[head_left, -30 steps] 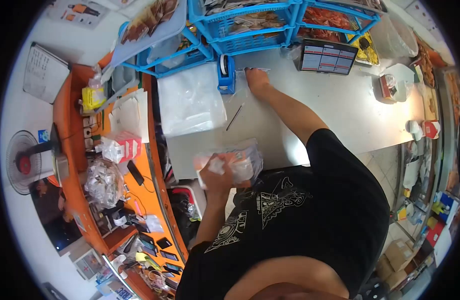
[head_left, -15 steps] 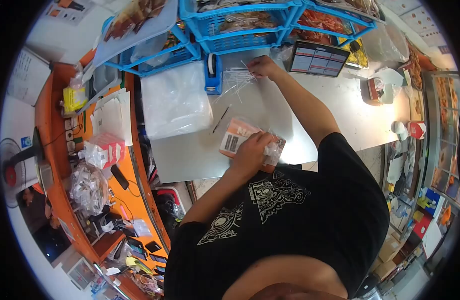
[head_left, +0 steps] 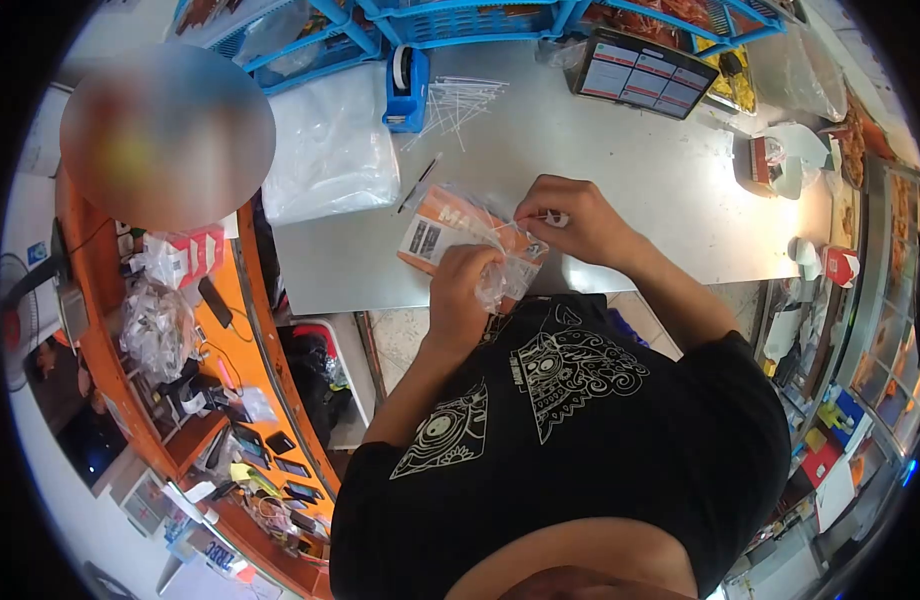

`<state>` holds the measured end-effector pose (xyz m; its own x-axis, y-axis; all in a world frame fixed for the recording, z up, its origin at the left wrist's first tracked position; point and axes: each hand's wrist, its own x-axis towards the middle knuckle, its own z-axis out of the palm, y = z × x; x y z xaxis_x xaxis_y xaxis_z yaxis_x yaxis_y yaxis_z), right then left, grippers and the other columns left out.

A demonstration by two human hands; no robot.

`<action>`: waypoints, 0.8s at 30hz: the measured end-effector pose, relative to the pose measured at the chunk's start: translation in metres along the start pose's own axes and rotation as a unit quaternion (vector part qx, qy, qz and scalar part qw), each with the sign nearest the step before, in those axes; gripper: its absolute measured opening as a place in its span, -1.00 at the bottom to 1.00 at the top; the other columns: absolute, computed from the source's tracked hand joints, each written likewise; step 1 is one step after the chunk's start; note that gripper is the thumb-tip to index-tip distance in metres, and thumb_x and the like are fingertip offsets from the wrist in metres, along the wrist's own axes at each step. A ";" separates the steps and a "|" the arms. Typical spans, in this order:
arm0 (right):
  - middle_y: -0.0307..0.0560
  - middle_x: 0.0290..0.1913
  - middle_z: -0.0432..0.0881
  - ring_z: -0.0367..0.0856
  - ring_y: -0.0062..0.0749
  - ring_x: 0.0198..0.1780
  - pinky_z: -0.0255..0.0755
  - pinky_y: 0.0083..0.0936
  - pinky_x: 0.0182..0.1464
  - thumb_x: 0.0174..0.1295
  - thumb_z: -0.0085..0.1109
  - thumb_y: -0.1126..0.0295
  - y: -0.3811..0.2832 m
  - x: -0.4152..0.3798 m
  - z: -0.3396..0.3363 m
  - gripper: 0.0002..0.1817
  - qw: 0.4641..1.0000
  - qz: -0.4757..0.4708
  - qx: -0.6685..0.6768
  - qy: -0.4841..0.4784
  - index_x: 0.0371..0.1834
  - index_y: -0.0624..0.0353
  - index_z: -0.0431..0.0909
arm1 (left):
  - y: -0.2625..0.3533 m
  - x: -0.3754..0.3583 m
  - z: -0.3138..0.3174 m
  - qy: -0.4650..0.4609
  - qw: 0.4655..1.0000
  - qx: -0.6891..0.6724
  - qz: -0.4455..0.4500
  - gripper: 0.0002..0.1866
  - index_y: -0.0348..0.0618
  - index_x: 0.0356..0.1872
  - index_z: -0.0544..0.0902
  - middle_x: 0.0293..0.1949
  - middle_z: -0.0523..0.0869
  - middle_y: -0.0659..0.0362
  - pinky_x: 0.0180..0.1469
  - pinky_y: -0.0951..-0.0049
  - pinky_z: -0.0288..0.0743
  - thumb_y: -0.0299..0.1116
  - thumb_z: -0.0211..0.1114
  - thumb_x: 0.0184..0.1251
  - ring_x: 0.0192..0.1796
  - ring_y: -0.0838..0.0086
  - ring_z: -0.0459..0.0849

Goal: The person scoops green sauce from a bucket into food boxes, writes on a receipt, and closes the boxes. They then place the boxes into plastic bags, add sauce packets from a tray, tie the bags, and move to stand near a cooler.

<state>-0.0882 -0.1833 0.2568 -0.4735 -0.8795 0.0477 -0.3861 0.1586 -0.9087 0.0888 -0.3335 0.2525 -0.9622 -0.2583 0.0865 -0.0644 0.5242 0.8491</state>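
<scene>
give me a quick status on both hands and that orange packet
Left hand gripping the bagged orange packet at counter edge. Right hand pinching a thin tie at the bag's neck. Nothing in the way.

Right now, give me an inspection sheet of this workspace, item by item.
Surface: steel counter, mostly bare at centre.
Job's things: orange packet in a clear bag, at the counter's near edge.
Clutter: tape dispenser, loose ties, stack of bags, pen, tablet.
Grippers: left hand grips the bag; right hand pinches its neck.
Cables: some on the orange desk.
Surroundings: blue baskets behind.
</scene>
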 end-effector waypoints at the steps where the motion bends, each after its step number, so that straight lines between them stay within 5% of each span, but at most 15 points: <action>1: -0.11 -0.28 0.65 0.65 -0.31 -0.27 0.52 -0.43 -0.26 0.13 0.32 0.54 -0.001 -0.003 0.003 -0.86 1.000 -0.011 -0.008 0.002 -0.22 0.24 0.69 | 0.000 -0.001 0.002 0.013 1.000 0.011 -0.004 -0.68 -0.24 -0.16 0.61 -0.12 0.66 0.02 0.02 0.23 0.51 -0.68 0.26 -0.03 -0.05 0.08 0.64; 8: -0.03 -0.24 0.63 0.65 -0.12 -0.23 0.55 -0.33 -0.19 0.15 0.32 0.46 0.005 -0.011 0.015 -0.84 0.999 -0.053 0.007 0.002 -0.21 0.21 0.68 | -0.001 -0.002 0.006 0.049 0.998 0.044 -0.007 -0.65 -0.24 -0.15 0.65 0.00 0.60 -0.01 0.05 0.21 0.50 -0.59 0.39 -0.06 -0.01 0.10 0.61; 10: 0.04 -0.20 0.63 0.64 -0.02 -0.12 0.52 -0.21 -0.05 0.17 0.25 0.36 0.008 -0.015 0.026 -0.80 0.997 -0.056 -0.050 -0.023 -0.20 0.21 0.68 | 0.004 -0.007 -0.001 0.025 0.996 0.084 0.014 -0.61 -0.28 -0.14 0.66 -0.04 0.61 -0.02 0.06 0.23 0.49 -0.60 0.40 -0.14 -0.01 0.09 0.60; 11: 0.11 -0.17 0.63 0.61 0.05 -0.06 0.48 -0.17 0.01 0.17 0.18 0.36 0.019 -0.018 0.035 -0.77 0.988 -0.145 -0.046 -0.016 -0.19 0.25 0.67 | -0.003 -0.009 -0.005 -0.006 0.995 0.092 -0.026 -0.59 -0.32 -0.14 0.66 -0.10 0.63 -0.01 0.03 0.23 0.51 -0.63 0.34 -0.18 -0.03 0.10 0.62; 12: 0.17 -0.14 0.62 0.59 0.08 0.00 0.46 -0.15 0.05 0.18 0.14 0.37 0.009 -0.023 0.042 -0.76 0.995 -0.094 0.036 0.003 -0.18 0.30 0.66 | -0.026 -0.013 -0.002 0.007 0.998 0.032 -0.050 -0.61 -0.35 -0.18 0.67 -0.20 0.68 -0.01 -0.02 0.22 0.54 -0.67 0.28 -0.20 -0.10 0.15 0.66; 13: 0.17 -0.17 0.61 0.59 0.08 -0.04 0.46 -0.15 0.02 0.17 0.16 0.38 0.033 -0.015 0.061 -0.79 0.990 -0.137 -0.011 0.005 -0.25 0.31 0.64 | 0.014 0.002 -0.001 0.028 0.995 0.084 -0.041 -0.65 -0.38 -0.21 0.68 -0.28 0.71 0.00 -0.09 0.24 0.58 -0.68 0.28 -0.17 -0.20 0.19 0.69; 14: 0.15 -0.20 0.60 0.58 0.07 -0.10 0.46 -0.14 -0.03 0.16 0.16 0.38 0.036 -0.008 0.064 -0.82 0.989 -0.134 -0.061 -0.001 -0.33 0.30 0.61 | -0.005 0.007 -0.001 0.050 0.996 0.061 0.047 -0.73 -0.41 -0.25 0.68 -0.29 0.73 -0.03 -0.12 0.25 0.60 -0.67 0.29 -0.08 -0.23 0.20 0.70; 18: 0.06 -0.27 0.56 0.60 -0.03 -0.15 0.50 -0.18 -0.15 0.15 0.25 0.30 0.029 -0.011 0.056 -0.84 0.944 -0.277 -0.161 0.081 -0.39 0.16 0.57 | -0.041 0.033 -0.019 -0.050 0.989 0.013 -0.140 -0.88 -0.42 -0.31 0.66 -0.42 0.70 0.05 -0.22 0.33 0.57 -0.60 0.33 0.11 -0.35 0.30 0.67; 24: 0.05 -0.22 0.56 0.61 -0.02 -0.16 0.52 -0.18 -0.18 0.16 0.24 0.31 0.053 0.015 0.050 -0.83 0.894 -0.346 -0.280 0.058 -0.35 0.19 0.60 | -0.029 0.062 -0.025 -0.149 0.985 0.010 -0.083 -0.90 -0.37 -0.34 0.66 -0.47 0.68 0.08 -0.32 0.43 0.50 -0.60 0.31 0.10 -0.40 0.43 0.64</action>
<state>-0.0764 -0.2109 0.1885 -0.0342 -0.8067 0.5899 -0.9382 -0.1776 -0.2971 0.0376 -0.3855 0.2464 -0.9729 -0.0937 -0.2116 -0.2293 0.5124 0.8276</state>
